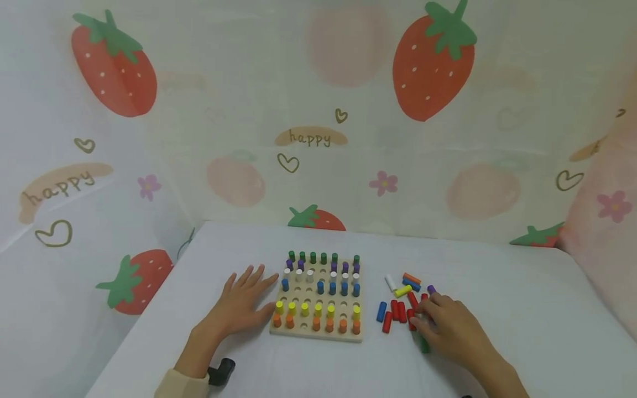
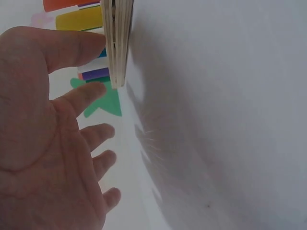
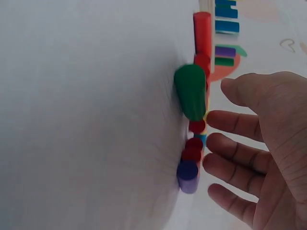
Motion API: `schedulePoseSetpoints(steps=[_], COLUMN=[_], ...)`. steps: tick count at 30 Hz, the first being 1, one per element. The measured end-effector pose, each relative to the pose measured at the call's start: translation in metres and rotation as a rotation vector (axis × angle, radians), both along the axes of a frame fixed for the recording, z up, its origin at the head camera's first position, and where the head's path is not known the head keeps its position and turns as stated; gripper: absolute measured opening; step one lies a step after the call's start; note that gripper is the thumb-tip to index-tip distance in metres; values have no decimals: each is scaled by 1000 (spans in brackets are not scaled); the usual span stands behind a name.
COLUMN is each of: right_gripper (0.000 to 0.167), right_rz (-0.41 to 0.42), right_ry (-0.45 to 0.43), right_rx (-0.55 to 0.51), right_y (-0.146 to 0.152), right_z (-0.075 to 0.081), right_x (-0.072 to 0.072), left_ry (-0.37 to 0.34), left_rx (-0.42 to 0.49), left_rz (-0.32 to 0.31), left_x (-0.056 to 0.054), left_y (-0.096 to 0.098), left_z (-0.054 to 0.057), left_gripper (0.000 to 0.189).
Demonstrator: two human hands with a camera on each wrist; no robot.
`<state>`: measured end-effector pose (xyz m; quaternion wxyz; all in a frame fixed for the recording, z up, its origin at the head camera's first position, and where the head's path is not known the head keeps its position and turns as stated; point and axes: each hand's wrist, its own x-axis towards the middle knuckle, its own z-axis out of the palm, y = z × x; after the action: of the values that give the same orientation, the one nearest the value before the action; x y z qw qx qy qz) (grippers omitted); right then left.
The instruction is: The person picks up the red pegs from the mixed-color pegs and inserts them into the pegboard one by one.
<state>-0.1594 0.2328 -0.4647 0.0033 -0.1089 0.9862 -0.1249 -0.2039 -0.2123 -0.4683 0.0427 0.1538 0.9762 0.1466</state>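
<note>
A wooden pegboard [image 1: 318, 334] stands in the middle of the table with rows of green, purple, white, blue, yellow and orange pegs upright in it; some holes are bare. My left hand [image 1: 244, 307] lies spread at its left side, the thumb [image 2: 79, 48] against the board's edge. Over the loose pegs at right hovers my right hand [image 1: 455, 329], fingers loosely bent and nothing between thumb and fingertips in the right wrist view. Closest to them are a green peg [image 3: 191, 93], a purple peg [image 3: 187, 179] and several red pegs [image 1: 401, 312], partly hidden by the hand in the head view.
Left of the red pegs lies a blue peg [image 1: 381, 311]. Farther back are a white peg [image 1: 390, 283], a yellow peg [image 1: 402, 291] and an orange peg [image 1: 411, 278]. A black object [image 1: 222, 372] shows by the left wrist. Strawberry-printed cloth [image 1: 433, 66] walls the table's back and sides.
</note>
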Motion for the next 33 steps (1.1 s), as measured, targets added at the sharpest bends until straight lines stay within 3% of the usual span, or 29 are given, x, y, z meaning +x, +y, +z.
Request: schedulePoseSetpoints(steps=[6, 21, 33], right_gripper=[27, 31, 27], right_rz=[7, -52, -91], right_ry=[15, -32, 21], right_rx=[53, 95, 92], right_y=[-7, -18, -16], right_z=[-2, -7, 7], right_x=[2, 3, 2], left_ry=[-61, -99, -129], left_rx=[31, 34, 48], left_rz=[-10, 27, 37], left_x=[-1, 7, 14], left_y=[6, 12, 11], left_z=[1, 3, 5], left_gripper=[59, 58, 60])
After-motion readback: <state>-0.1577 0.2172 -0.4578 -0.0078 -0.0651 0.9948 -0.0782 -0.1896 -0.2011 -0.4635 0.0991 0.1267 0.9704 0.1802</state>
